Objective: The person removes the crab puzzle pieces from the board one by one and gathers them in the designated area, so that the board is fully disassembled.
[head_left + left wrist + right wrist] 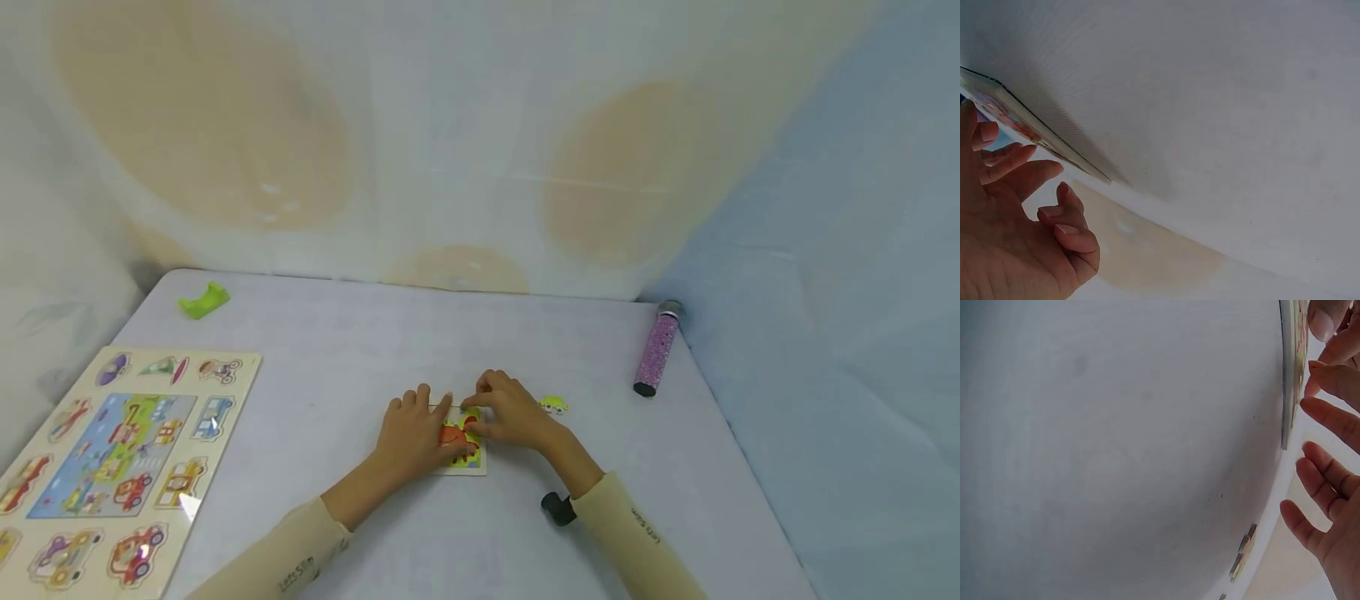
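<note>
A small square puzzle board (468, 468) with a red crab picture (452, 434) lies on the table between both hands. My left hand (408, 433) rests at the board's left side, its thumb reaching across the lower part of the picture and its other fingers spread. From the right, my right hand (513, 414) touches the board's upper right, index finger and thumb apart around a red claw of the crab. In the left wrist view, the board (1054, 147) appears edge-on beyond the fingers. The right wrist view shows fingertips close along the board's edge (1287, 375).
A yellow-green puzzle piece (553, 404) lies right of the right hand. The large vehicle puzzle board (236, 392) covers the table's left side, with a green curved piece (204, 300) behind it. A purple glittery microphone (657, 350) lies near the right edge.
</note>
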`<action>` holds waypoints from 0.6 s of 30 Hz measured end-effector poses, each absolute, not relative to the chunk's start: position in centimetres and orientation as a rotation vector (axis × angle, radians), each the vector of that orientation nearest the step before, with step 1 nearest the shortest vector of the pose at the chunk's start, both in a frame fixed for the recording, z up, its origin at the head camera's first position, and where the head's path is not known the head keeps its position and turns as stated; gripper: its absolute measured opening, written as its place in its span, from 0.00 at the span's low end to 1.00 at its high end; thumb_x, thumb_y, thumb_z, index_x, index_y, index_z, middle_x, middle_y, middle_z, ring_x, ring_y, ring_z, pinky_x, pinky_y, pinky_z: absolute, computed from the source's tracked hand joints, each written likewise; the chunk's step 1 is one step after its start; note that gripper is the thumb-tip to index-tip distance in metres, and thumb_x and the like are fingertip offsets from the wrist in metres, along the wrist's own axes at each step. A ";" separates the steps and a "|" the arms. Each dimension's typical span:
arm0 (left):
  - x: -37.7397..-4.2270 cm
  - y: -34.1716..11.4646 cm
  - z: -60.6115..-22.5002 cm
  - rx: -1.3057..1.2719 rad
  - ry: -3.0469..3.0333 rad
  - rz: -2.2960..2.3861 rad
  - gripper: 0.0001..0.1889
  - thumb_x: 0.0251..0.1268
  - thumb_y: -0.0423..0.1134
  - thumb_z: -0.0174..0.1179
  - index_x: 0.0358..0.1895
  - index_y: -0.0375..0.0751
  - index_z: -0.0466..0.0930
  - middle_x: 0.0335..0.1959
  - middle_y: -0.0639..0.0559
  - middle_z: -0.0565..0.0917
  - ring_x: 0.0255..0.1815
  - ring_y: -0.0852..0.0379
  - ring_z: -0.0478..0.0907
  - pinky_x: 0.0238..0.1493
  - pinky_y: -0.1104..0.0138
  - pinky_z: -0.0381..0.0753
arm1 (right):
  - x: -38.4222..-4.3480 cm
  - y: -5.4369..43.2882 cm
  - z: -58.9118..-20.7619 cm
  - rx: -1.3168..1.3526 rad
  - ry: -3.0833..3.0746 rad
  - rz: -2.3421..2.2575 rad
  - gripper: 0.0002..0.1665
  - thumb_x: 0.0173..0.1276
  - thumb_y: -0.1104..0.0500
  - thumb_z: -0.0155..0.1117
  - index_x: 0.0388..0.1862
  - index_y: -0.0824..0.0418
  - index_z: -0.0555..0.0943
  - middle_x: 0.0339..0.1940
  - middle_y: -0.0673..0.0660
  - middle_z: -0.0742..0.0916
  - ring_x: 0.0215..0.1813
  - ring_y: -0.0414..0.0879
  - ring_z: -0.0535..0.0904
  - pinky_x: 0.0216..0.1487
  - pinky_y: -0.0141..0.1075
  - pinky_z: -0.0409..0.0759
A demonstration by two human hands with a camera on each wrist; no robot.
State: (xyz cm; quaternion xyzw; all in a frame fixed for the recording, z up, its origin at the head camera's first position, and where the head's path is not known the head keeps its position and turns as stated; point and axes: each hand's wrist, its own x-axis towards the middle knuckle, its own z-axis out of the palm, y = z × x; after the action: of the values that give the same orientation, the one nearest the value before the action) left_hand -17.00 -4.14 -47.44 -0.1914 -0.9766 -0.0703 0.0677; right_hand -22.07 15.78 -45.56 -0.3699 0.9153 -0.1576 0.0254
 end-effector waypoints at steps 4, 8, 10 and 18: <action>-17.1 -3.8 -47.5 -0.545 -2.960 -0.180 0.47 0.49 0.79 0.57 0.66 0.48 0.77 0.43 0.41 0.73 0.37 0.49 0.68 0.36 0.61 0.67 | -22.2 15.9 -45.8 -1.164 2.847 -0.468 0.20 0.62 0.47 0.73 0.51 0.53 0.88 0.41 0.51 0.76 0.42 0.43 0.67 0.43 0.36 0.67; -17.2 -3.9 -47.5 -0.556 -2.964 -0.161 0.47 0.49 0.79 0.57 0.66 0.50 0.77 0.43 0.42 0.73 0.36 0.49 0.68 0.35 0.62 0.66 | -22.3 16.0 -45.8 -1.202 2.855 -0.396 0.20 0.63 0.46 0.72 0.52 0.51 0.87 0.41 0.51 0.76 0.42 0.43 0.67 0.43 0.35 0.67; -17.3 -4.1 -47.5 -0.579 -2.958 -0.156 0.47 0.48 0.79 0.57 0.66 0.50 0.77 0.42 0.42 0.72 0.37 0.49 0.68 0.35 0.62 0.66 | -22.4 16.0 -45.7 -1.220 2.844 -0.365 0.20 0.63 0.47 0.71 0.52 0.50 0.87 0.41 0.51 0.76 0.42 0.43 0.67 0.43 0.36 0.67; -17.4 -4.8 -47.5 -0.663 -2.939 -0.185 0.45 0.45 0.79 0.60 0.66 0.58 0.77 0.37 0.43 0.72 0.33 0.51 0.67 0.32 0.64 0.68 | -22.5 16.0 -44.9 -1.214 2.783 -0.255 0.22 0.64 0.58 0.66 0.57 0.44 0.85 0.42 0.51 0.74 0.45 0.44 0.66 0.45 0.38 0.69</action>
State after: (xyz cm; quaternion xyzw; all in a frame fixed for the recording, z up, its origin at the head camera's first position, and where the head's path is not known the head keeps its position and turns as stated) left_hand -17.41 -4.78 -47.51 -0.2192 -0.9718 -0.0611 0.0615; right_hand -22.49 16.02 -44.92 -0.3981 0.9123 -0.0837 0.0473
